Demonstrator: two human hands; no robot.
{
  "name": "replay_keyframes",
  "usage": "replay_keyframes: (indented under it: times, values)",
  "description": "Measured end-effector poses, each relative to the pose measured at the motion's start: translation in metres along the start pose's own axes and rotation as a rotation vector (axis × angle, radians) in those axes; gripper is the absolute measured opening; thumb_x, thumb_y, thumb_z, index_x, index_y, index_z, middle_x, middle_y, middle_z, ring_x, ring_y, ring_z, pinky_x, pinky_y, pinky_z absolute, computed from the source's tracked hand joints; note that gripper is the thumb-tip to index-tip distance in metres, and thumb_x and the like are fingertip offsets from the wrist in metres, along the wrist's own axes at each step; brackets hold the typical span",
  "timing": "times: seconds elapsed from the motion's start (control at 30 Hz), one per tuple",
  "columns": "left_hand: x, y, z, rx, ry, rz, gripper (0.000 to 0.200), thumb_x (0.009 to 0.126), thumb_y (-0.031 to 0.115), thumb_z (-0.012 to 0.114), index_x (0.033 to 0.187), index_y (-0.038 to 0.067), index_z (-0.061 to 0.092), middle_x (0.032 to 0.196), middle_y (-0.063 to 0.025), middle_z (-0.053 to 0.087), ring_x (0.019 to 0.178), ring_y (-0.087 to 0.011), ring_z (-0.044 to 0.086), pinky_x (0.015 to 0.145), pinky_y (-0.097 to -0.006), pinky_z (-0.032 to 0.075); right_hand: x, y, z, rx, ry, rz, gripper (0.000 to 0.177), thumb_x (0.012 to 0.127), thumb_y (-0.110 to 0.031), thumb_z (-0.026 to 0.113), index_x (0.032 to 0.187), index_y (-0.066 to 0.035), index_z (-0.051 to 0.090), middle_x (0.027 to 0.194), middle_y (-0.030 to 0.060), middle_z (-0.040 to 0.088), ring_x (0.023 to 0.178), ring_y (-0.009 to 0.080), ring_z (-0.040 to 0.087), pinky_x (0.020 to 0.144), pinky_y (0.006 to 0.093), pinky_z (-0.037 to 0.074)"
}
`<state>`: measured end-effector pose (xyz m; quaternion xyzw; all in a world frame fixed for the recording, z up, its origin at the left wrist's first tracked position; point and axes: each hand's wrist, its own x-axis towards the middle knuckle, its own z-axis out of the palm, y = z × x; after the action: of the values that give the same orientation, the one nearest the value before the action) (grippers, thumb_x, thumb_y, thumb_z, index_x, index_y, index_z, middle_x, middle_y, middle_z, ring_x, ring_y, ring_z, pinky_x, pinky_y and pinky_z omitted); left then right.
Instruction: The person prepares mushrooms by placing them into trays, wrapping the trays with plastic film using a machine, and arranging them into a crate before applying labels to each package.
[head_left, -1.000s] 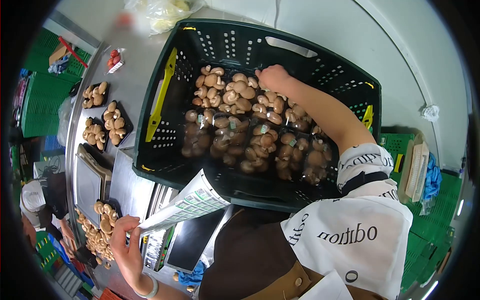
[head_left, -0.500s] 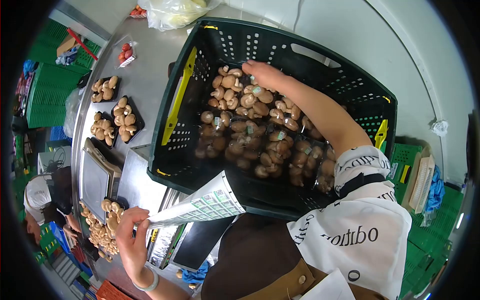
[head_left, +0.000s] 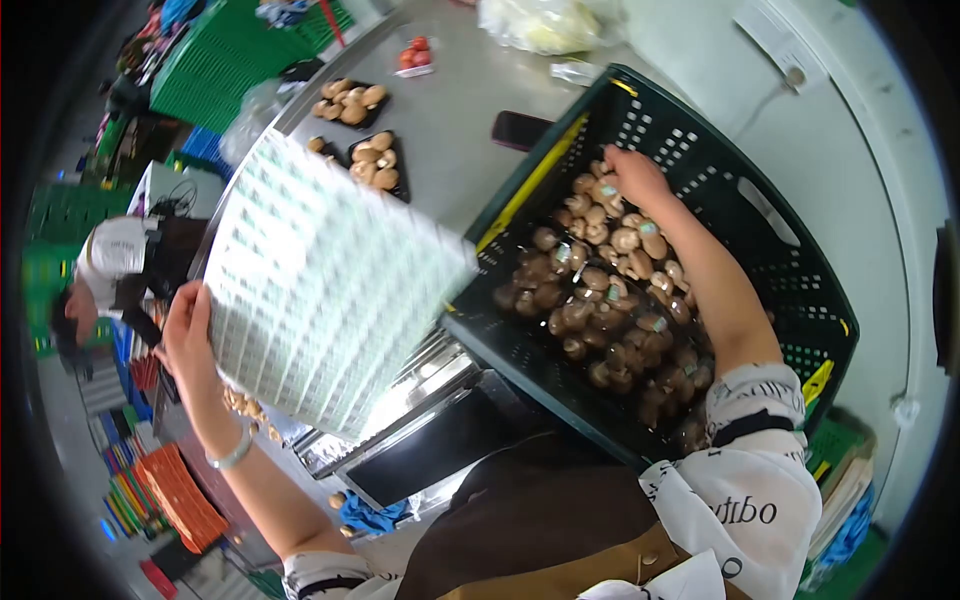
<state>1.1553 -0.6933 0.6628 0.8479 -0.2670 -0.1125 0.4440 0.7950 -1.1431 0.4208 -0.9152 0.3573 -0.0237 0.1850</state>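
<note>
My left hand (head_left: 187, 335) grips the edge of a large sheet of small green-and-white stickers (head_left: 320, 285), held up flat facing the camera. My right hand (head_left: 636, 176) reaches into a dark green plastic crate (head_left: 760, 215) and rests on the wrapped trays of brown mushrooms (head_left: 600, 290) at its far end. Several of those packs carry small green labels. Whether the fingers pinch anything is hidden.
Two black trays of mushrooms (head_left: 365, 130) lie on the steel table (head_left: 450, 100), with a dark phone (head_left: 520, 128), a small pack of red tomatoes (head_left: 415, 55) and a plastic bag (head_left: 545, 22). Another person (head_left: 110, 275) crouches at left near green crates (head_left: 225, 60).
My left hand has raised the sticker sheet from edge-on and low to flat and high in front of me. The view has swung left. My right hand stays on the far mushroom packs.
</note>
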Motion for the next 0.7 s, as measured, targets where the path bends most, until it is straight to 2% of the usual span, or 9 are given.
replay_keyframes:
  times: [0.07, 0.2, 0.4, 0.47, 0.53, 0.57, 0.6, 0.67, 0.7]
  values:
    - [0.015, -0.041, -0.005, 0.083, 0.106, 0.008, 0.021, 0.095, 0.016, 0.057, 0.103, -0.002, 0.063, 0.086, 0.0019, 0.060, 0.078, -0.0059, 0.049, 0.072, -0.0217, 0.041, -0.011, -0.021, -0.016, 0.212, -0.035, 0.004, 0.019, 0.082, -0.014, 0.067, 0.093, -0.005, 0.054, 0.083, 0.0148, 0.065, 0.083, 0.0362, 0.063, 0.069, 0.0429, 0.049]
    - [0.022, -0.098, 0.059, -0.402, 0.294, -0.203, 0.019, 0.091, 0.018, 0.061, 0.097, 0.000, 0.065, 0.084, 0.0001, 0.060, 0.074, -0.0084, 0.052, 0.070, -0.0235, 0.044, -0.045, -0.086, -0.057, 0.271, -0.003, -0.006, 0.017, 0.084, -0.015, 0.066, 0.091, -0.003, 0.055, 0.079, 0.0134, 0.065, 0.076, 0.0328, 0.064, 0.064, 0.0386, 0.048]
    - [0.006, -0.093, 0.156, -0.408, 0.126, -0.446, 0.021, 0.090, 0.019, 0.062, 0.100, 0.001, 0.063, 0.081, -0.0032, 0.061, 0.069, -0.0095, 0.056, 0.061, -0.0254, 0.047, -0.097, -0.176, -0.105, 0.424, 0.138, -0.122, 0.019, 0.083, -0.017, 0.068, 0.092, -0.004, 0.058, 0.077, 0.0111, 0.065, 0.069, 0.0283, 0.063, 0.061, 0.0352, 0.048]
    - [-0.005, -0.094, 0.169, -0.494, 0.059, -0.444, 0.025, 0.091, 0.020, 0.062, 0.104, 0.000, 0.061, 0.081, -0.0041, 0.061, 0.065, -0.0097, 0.056, 0.059, -0.0258, 0.047, -0.136, -0.214, -0.118, 0.402, 0.027, -0.133, 0.032, 0.081, -0.030, 0.071, 0.096, -0.005, 0.059, 0.077, 0.0110, 0.064, 0.068, 0.0269, 0.064, 0.061, 0.0343, 0.049]
    - [-0.015, -0.086, 0.184, -0.514, -0.013, -0.436, 0.027, 0.091, 0.021, 0.063, 0.106, -0.001, 0.060, 0.080, -0.0042, 0.061, 0.064, -0.0106, 0.056, 0.059, -0.0258, 0.047, -0.180, -0.240, -0.122, 0.054, -0.072, -0.458, 0.049, 0.078, -0.043, 0.072, 0.104, -0.003, 0.058, 0.076, 0.0117, 0.063, 0.067, 0.0259, 0.065, 0.058, 0.0349, 0.050]
    - [-0.024, -0.077, 0.183, -0.528, -0.055, -0.397, 0.036, 0.090, 0.024, 0.064, 0.112, -0.003, 0.058, 0.088, -0.0080, 0.062, 0.074, -0.0177, 0.058, 0.069, -0.0311, 0.050, -0.204, -0.245, -0.117, -0.068, -0.222, -0.446, 0.055, 0.078, -0.044, 0.071, 0.110, -0.003, 0.054, 0.080, 0.0138, 0.064, 0.069, 0.0292, 0.065, 0.059, 0.0375, 0.050]
    - [-0.023, -0.107, 0.197, -0.074, 0.096, -0.101, 0.046, 0.090, 0.027, 0.063, 0.121, -0.005, 0.052, 0.103, -0.0158, 0.060, 0.094, -0.0261, 0.058, 0.084, -0.0377, 0.047, -0.225, -0.247, -0.110, -0.181, -0.377, -0.428, 0.062, 0.078, -0.046, 0.070, 0.116, -0.002, 0.051, 0.085, 0.0160, 0.064, 0.071, 0.0325, 0.065, 0.061, 0.0401, 0.051]
    - [-0.055, -0.050, 0.188, -0.142, 0.247, 0.105, 0.055, 0.090, 0.029, 0.063, 0.130, -0.005, 0.045, 0.118, -0.0222, 0.052, 0.110, -0.0308, 0.051, 0.095, -0.0428, 0.040, -0.255, -0.239, -0.102, -0.185, -0.390, -0.271, 0.057, 0.082, -0.038, 0.067, 0.119, -0.001, 0.046, 0.078, 0.0177, 0.064, 0.071, 0.0339, 0.065, 0.060, 0.0414, 0.051]
    - [-0.069, -0.039, 0.188, -0.232, 0.108, 0.092, 0.061, 0.091, 0.030, 0.061, 0.135, -0.005, 0.039, 0.131, -0.0243, 0.045, 0.121, -0.0327, 0.046, 0.101, -0.0418, 0.037, -0.266, -0.229, -0.098, -0.157, -0.392, -0.196, 0.054, 0.083, -0.036, 0.065, 0.118, 0.000, 0.046, 0.076, 0.0173, 0.064, 0.069, 0.0342, 0.065, 0.059, 0.0425, 0.051]
